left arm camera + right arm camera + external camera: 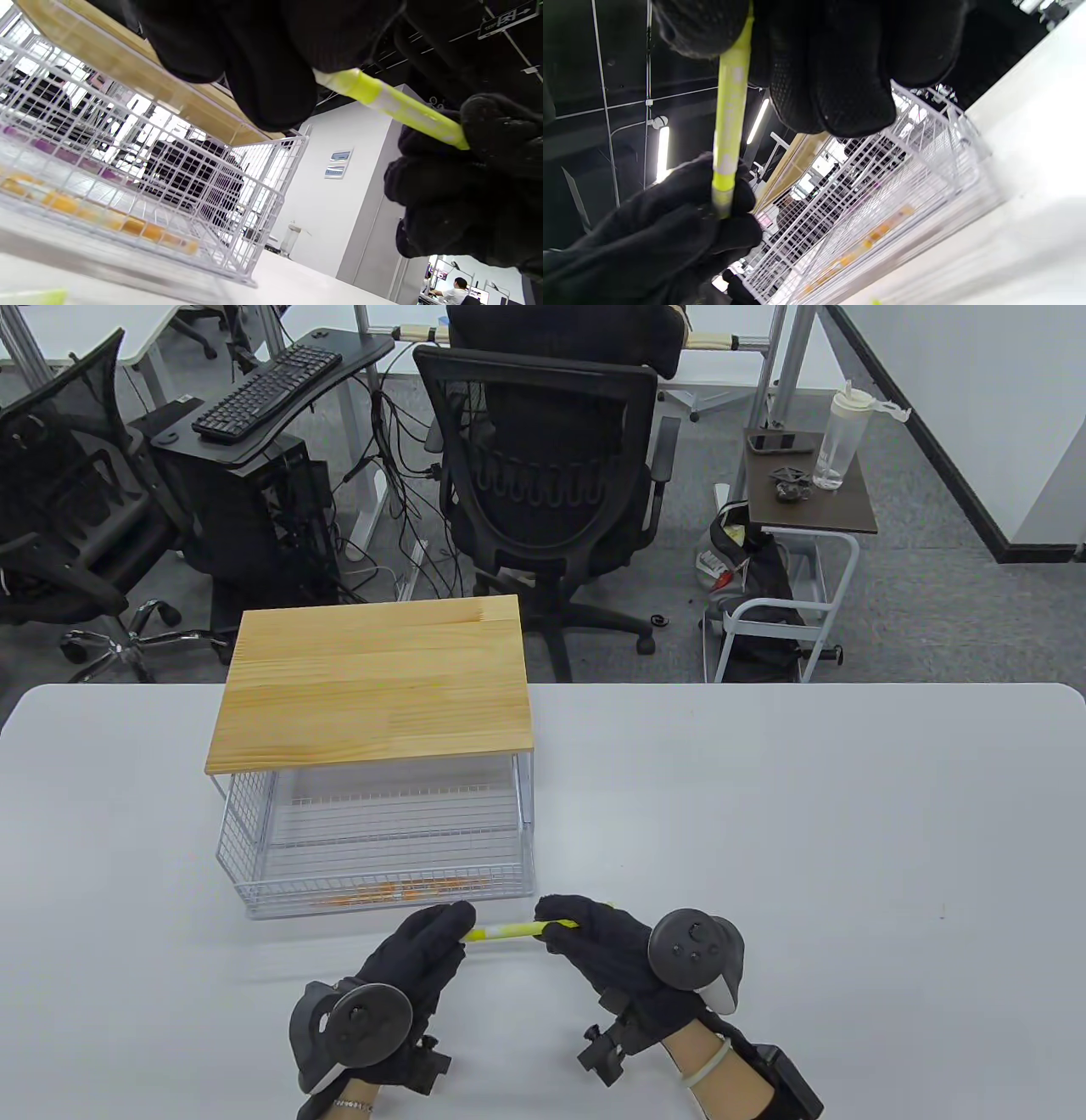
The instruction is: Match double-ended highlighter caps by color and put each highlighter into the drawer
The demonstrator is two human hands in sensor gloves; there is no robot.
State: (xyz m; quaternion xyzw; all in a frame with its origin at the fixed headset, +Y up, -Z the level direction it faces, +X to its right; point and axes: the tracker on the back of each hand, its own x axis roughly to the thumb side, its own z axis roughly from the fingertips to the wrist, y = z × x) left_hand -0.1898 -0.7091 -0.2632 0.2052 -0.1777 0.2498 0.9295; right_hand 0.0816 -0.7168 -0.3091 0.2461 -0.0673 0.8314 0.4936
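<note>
left hand (416, 954) and right hand (607, 946) each pinch one end of the yellow highlighter (509, 931), held level above the worktop (806, 857) just before the wire drawer (382, 848); keep it straight, press caps on squarely, then drop in

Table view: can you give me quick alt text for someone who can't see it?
Both gloved hands, left hand and right hand, hold a yellow highlighter by its ends, level above the white table. Behind it stands an open wire drawer under a wooden top, with orange pieces inside.

Left hand (416, 954) and right hand (607, 946) level, fingers curled, tips facing.
</note>
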